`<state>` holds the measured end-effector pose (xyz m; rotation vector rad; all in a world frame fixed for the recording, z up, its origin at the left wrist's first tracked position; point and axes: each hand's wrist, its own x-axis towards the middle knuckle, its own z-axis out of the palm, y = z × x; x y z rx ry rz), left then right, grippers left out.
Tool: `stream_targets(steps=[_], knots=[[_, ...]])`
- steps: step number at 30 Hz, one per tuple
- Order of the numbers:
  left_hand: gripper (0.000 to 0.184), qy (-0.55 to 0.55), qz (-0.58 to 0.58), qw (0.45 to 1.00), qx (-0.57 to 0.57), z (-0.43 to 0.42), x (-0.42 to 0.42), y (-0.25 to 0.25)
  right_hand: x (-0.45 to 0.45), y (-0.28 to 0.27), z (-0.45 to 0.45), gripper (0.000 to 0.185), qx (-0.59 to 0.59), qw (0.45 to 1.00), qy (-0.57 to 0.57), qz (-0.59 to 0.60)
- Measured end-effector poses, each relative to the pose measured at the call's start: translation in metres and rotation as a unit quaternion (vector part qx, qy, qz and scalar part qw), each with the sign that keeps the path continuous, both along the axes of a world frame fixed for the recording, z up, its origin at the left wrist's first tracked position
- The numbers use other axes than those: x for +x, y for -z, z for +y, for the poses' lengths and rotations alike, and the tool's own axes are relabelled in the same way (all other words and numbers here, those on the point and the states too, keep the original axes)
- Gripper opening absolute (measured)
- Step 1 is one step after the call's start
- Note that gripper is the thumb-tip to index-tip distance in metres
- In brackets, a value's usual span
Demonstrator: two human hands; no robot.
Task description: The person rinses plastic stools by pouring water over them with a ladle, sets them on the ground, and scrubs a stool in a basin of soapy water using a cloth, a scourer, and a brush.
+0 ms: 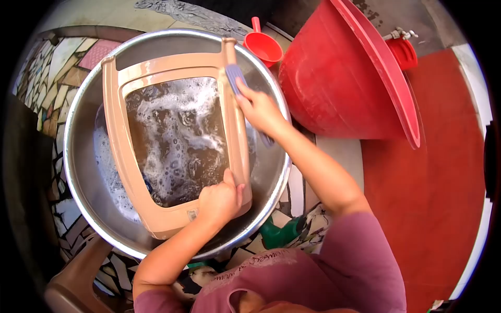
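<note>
A beige plastic frame [116, 143] with a large opening and two short posts rests tilted over a big round metal basin [78, 177]. Through the opening I see brownish soapy water [175, 141] with white foam. Near the frame's lower right corner, my left hand [219, 201] is closed around its edge. My right hand [257, 108] grips a purple-handled scrub brush [235, 78], laid against the upper right side of the frame. The brush's bristles are not clearly visible.
A large red plastic tub [334, 78] leans on its side at the right. Behind the basin lies a red dipper [263, 48]. A brown plastic chair [78, 276] stands at lower left, and a green boot [279, 232] is beside the basin on the stone-patterned floor.
</note>
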<state>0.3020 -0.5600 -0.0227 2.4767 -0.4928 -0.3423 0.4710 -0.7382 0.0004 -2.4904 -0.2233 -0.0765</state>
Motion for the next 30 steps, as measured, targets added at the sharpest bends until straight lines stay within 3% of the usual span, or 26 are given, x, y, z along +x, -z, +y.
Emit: stream_targets(steps=[3,4,5,6,9,11,13,15,16,18,21,22,25,26,27,30], knots=[[0.053,0.002,-0.010,1.000,-0.008,-0.003,0.001,-0.004,0.035,-0.009,0.003,0.049,-0.017,0.997,0.022,0.078],[0.053,0.001,-0.012,1.000,-0.015,-0.004,0.000,-0.001,0.067,-0.015,0.010,0.048,-0.061,0.998,0.014,-0.010],[0.053,-0.006,-0.014,1.000,-0.008,-0.005,0.002,0.001,0.112,-0.007,0.012,0.049,0.033,0.996,0.055,0.059],[0.054,-0.008,-0.008,1.000,-0.008,-0.004,0.003,0.003,0.137,-0.002,0.021,0.049,-0.017,0.995,0.082,0.045],[0.056,-0.006,0.010,1.000,-0.010,-0.002,0.001,0.001,0.087,-0.013,0.026,0.050,-0.058,0.997,0.041,0.021],[0.057,-0.006,0.001,1.000,-0.012,-0.002,0.001,0.004,0.029,-0.012,0.011,0.050,-0.047,0.997,0.012,0.066],[0.057,-0.014,0.003,1.000,-0.022,-0.004,0.000,0.004,0.032,0.016,-0.004,0.049,-0.090,0.991,-0.045,-0.094],[0.057,-0.011,-0.002,0.999,-0.035,-0.003,0.002,0.004,0.088,-0.016,0.017,0.048,-0.084,0.991,0.047,0.089],[0.056,-0.004,-0.011,1.000,-0.029,-0.003,0.003,0.005,0.121,-0.015,0.024,0.050,-0.113,0.993,0.039,0.009],[0.056,-0.014,-0.015,0.999,-0.028,-0.002,0.004,0.007,0.133,-0.010,0.042,0.050,-0.119,0.992,0.045,-0.002],[0.055,-0.006,-0.025,0.999,-0.041,-0.002,-0.002,0.010,0.065,-0.020,0.027,0.050,-0.113,0.991,0.036,0.064],[0.054,-0.011,-0.029,0.999,-0.044,-0.004,-0.002,0.012,0.039,-0.021,0.021,0.048,-0.142,0.989,0.012,0.036],[0.055,-0.018,-0.027,0.998,-0.056,-0.005,0.000,0.004,0.057,-0.015,0.001,0.046,-0.194,0.981,-0.010,-0.001],[0.055,-0.007,-0.027,0.999,-0.043,-0.004,0.000,0.006,0.118,-0.028,0.015,0.047,-0.246,0.968,0.030,0.031],[0.055,-0.010,-0.030,0.999,-0.041,-0.002,0.001,0.007,0.136,-0.017,0.016,0.048,-0.223,0.974,0.049,0.016],[0.055,-0.002,-0.022,0.998,-0.051,0.001,-0.002,0.004,0.111,-0.005,0.003,0.047,-0.225,0.973,0.021,-0.038]])
